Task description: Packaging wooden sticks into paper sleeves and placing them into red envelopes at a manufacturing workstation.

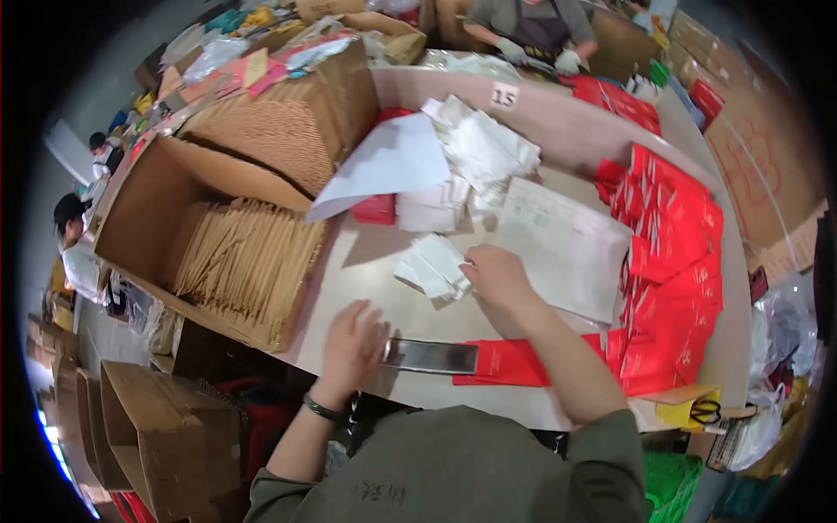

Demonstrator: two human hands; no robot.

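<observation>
My right hand (499, 277) is at the right edge of a small pile of white paper slips (432, 266), its thumb and forefinger pinched on a slip. To the lower left, my left hand (350, 347) has its fingers loosely spread and slightly blurred, with nothing visible in them. Right beside it lies a dark, flat, shiny strip (432, 356) with a pale rim. The strip's right end meets a flat red packet (510, 361) near the table's front edge; whether it goes inside cannot be made out. My right forearm passes over that packet.
An open carton (166, 187) of upright brown pieces stands at left. Behind the slips are white paper stacks (493, 144) and a tilted white sheet (388, 166). A flat whitish packet stack (562, 248) and heaped red packets (671, 270) lie at right. A co-worker (536, 35) sits beyond the partition.
</observation>
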